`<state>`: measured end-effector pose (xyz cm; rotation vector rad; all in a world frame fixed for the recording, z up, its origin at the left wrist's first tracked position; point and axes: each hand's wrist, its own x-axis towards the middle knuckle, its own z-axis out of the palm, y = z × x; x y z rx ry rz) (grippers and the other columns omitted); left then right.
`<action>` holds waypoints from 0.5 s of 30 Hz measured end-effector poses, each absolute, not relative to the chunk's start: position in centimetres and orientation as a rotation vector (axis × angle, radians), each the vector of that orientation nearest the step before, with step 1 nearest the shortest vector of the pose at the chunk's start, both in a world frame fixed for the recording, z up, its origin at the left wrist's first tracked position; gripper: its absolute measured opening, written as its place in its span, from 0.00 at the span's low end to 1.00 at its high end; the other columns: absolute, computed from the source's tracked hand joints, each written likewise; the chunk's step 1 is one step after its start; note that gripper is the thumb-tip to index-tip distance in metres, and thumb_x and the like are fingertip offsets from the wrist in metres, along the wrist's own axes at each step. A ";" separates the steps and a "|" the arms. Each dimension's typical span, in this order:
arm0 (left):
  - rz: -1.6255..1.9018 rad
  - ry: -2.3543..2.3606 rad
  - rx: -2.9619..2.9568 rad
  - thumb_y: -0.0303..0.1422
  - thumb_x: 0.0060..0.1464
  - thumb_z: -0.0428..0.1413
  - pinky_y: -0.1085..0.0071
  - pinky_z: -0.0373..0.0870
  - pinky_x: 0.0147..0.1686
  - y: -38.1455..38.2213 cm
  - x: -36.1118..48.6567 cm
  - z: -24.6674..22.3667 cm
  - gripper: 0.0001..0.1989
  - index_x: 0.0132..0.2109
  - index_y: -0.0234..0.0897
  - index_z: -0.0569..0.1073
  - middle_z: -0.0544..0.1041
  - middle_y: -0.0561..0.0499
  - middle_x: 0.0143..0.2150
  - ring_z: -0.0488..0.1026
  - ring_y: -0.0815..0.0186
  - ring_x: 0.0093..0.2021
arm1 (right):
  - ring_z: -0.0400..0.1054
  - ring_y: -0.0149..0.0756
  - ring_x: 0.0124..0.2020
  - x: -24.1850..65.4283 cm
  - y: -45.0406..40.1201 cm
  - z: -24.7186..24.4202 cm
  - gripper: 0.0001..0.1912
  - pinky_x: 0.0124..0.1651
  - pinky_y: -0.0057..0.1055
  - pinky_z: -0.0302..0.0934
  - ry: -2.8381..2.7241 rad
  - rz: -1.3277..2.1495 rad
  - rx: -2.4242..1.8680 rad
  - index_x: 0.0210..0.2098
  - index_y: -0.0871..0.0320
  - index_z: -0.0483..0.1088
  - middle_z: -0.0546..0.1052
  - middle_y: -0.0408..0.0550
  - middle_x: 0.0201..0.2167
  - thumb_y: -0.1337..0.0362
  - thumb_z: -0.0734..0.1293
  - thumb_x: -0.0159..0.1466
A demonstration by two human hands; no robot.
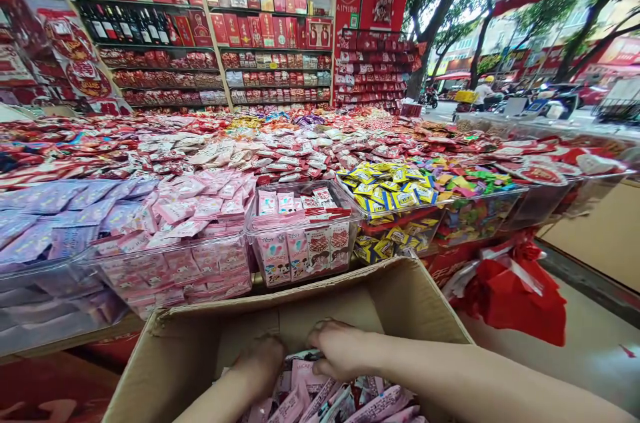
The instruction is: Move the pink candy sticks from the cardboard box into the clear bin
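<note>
Both hands reach into an open cardboard box close in front of me. Pink candy packets, some with printed lettering, lie heaped inside it. My left hand is low at the left of the heap, its back toward me and its fingers hidden. Beside it, my right hand curls over the packets, with thumb and fingers bent around the edge of some. Directly behind the box stands a clear plastic bin holding small upright packs with cartoon prints.
A bin of pink packets and one of lilac packets stand left; yellow-and-blue packets fill a bin to the right. A red bag hangs at the right. Stocked shelves rise behind the wide candy display.
</note>
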<state>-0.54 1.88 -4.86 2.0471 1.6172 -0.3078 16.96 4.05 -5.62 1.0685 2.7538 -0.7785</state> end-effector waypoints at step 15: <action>0.563 1.426 1.873 0.38 0.55 0.44 0.78 0.60 0.19 1.4 -1.0 4.6 0.13 0.28 0.37 0.66 0.67 0.58 0.18 0.65 0.72 0.18 | 0.54 0.24 0.23 19.5 3.3 1.2 0.12 0.26 0.22 0.51 2.596 -2.000 1.146 0.32 0.63 0.68 0.66 0.40 0.23 0.58 0.63 0.56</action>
